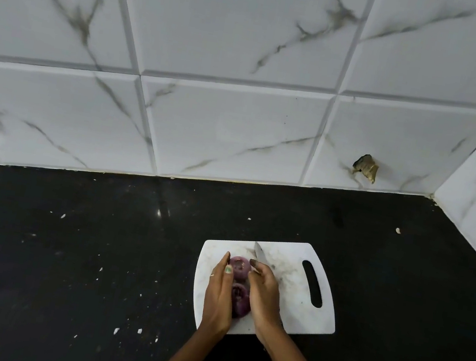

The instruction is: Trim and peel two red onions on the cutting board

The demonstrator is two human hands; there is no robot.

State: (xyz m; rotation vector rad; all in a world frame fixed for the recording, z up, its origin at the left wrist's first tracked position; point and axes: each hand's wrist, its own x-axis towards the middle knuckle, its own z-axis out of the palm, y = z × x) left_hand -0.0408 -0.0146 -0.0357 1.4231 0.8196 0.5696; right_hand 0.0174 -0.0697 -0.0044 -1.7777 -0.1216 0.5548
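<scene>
Onions, two, red: far onion [239, 267] and near onion [239, 300] sit in line on the white cutting board [291, 285], one just behind the other and touching, cut faces up. Board lies on the black bench [64, 246], handle slot to the right, near a white marble-look tiled wall [214, 83].

Left hand [220, 294] comes in from below, forearm angled up and slightly left. Palm faces right, fingers long and nearly straight, laid flat along the left flank of both onions. Thumb tip rests against the far onion. Grip released; the hand presses, it does not curl round.

Right hand [263, 296] mirrors it on the right flank, forearm running down to the lower right. Fingers curled round the handle of a knife [260, 255]; grip clenched on the knife. Blade sticks out past the fingertips, pointing away and slightly left, just over the board beyond the far onion. Knuckles sit against the onions' right side.

Both onions lie cupped between the two hands. Pale scraps scattered over the bench.
</scene>
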